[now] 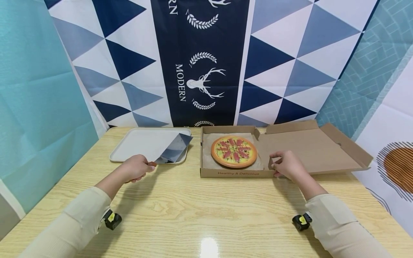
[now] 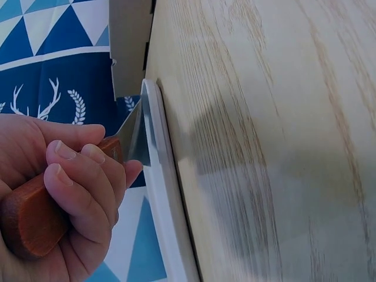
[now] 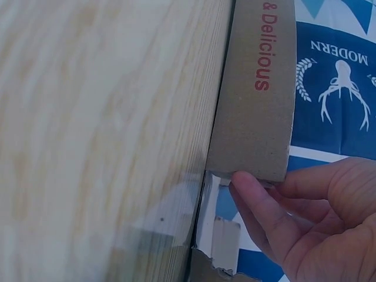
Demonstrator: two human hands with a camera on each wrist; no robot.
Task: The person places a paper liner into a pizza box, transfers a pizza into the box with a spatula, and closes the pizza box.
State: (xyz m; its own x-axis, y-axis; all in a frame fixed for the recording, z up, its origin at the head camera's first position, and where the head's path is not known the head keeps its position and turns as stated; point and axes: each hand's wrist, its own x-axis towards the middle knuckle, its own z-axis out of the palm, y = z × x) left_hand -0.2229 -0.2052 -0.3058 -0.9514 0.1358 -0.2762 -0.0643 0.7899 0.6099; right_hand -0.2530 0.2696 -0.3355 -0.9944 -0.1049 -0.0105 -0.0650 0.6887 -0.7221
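My left hand [image 1: 137, 168] grips the brown wooden handle [image 2: 35, 217] of a pizza spatula, fingers curled around it. Its broad, shiny metal blade [image 1: 175, 147] slants over the right part of a white tray [image 1: 142, 143]; whether blade and tray touch, I cannot tell. A pizza [image 1: 234, 151] with red strips and green bits lies on paper inside an opened cardboard pizza box [image 1: 238, 173]. At the box's front right corner, my right hand [image 1: 287, 165] pinches the cardboard edge between thumb and fingers. In the right wrist view, the box's front wall [image 3: 252, 129] ends at these fingertips.
The box lid [image 1: 309, 147] is folded back to the right, its flaps standing up. Tray and box stand side by side at the back of the wooden table [image 1: 193, 208], before a patterned curtain [image 1: 206, 64]. A light reflection shows near the table's front.
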